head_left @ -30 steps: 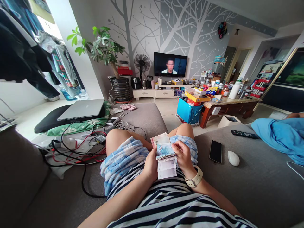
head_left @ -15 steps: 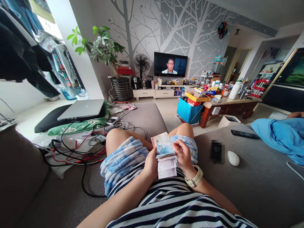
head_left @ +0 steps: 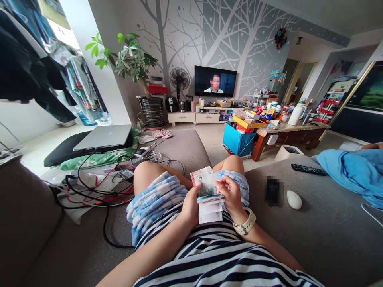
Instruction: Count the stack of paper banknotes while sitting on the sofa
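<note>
A fanned bundle of banknotes [head_left: 208, 184] is held above my lap. My left hand [head_left: 190, 203] is closed round its left side, thumb on the front. On the other side my right hand [head_left: 230, 193] pinches the right edge of the notes between thumb and fingers. A pale greenish-grey note faces up, with a reddish one behind it at the upper left. Below, the blue edge of a folded note shows, and whitish-purple note ends [head_left: 210, 215] hang down toward my striped shirt. A cream watch [head_left: 244, 222] is on my right wrist.
To my right on the sofa [head_left: 323, 239] lie a white mouse [head_left: 294, 199], a blurred dark object and a remote control [head_left: 308, 169]. Tangled cables [head_left: 98, 191] and a closed laptop [head_left: 103, 137] are at my left. Ahead, a blue bin [head_left: 237, 139] stands beside a cluttered table [head_left: 287, 129].
The blue note that faced up has been folded down toward me, and the pale greenish-grey note behind it now shows. Both hands stay in nearly the same place.
</note>
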Available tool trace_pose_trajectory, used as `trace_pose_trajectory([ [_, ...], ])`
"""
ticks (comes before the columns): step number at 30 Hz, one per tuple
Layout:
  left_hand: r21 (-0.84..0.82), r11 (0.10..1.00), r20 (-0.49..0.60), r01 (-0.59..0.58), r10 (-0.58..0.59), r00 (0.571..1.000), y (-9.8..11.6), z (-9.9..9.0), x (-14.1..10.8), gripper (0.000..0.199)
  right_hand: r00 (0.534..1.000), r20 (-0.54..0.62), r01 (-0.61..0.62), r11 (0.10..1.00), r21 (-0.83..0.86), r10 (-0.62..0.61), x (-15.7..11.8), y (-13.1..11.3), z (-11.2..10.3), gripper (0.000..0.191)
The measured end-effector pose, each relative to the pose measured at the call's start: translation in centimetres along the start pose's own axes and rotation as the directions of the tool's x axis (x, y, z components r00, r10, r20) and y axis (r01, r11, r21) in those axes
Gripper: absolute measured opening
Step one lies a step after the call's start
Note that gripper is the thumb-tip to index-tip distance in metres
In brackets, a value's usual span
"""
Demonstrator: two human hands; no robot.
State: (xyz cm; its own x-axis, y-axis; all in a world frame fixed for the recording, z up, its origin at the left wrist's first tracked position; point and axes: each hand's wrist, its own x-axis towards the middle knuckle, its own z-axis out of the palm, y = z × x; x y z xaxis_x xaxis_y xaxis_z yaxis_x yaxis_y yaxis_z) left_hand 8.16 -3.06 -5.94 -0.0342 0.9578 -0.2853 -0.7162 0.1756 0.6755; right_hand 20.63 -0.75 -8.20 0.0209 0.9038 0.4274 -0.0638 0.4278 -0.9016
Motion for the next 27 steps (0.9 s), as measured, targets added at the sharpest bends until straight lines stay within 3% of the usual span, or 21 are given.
trace_pose_trajectory([
  [3,0.013,1.000,0.074,0.028,-0.028,0.997,-0.1,-0.3,0.1,0.032,0.996,-0.091,-0.029,0.998,-0.047,0.024,0.4,0.9,-0.1,0.029],
  [6,0.025,1.000,0.100,0.016,-0.019,0.995,-0.3,-0.5,0.2,0.033,0.993,-0.111,-0.055,0.996,-0.066,0.047,0.6,1.3,-0.2,0.027],
  [17,-0.004,0.999,0.094,0.039,-0.039,0.995,-0.4,-0.6,0.4,0.030,0.999,-0.025,-0.036,0.996,-0.084,0.034,0.3,0.3,-0.1,0.030],
  [22,0.023,0.998,-0.013,0.061,-0.060,0.998,-0.3,-0.1,0.0,0.031,0.999,0.024,0.051,0.996,-0.073,-0.049,0.0,0.0,-0.1,0.030],
  [27,0.016,0.998,0.077,0.055,-0.056,0.995,-0.4,-0.1,0.1,0.033,0.995,0.040,0.097,0.992,-0.075,-0.094,-0.4,-0.1,-0.2,0.029],
])
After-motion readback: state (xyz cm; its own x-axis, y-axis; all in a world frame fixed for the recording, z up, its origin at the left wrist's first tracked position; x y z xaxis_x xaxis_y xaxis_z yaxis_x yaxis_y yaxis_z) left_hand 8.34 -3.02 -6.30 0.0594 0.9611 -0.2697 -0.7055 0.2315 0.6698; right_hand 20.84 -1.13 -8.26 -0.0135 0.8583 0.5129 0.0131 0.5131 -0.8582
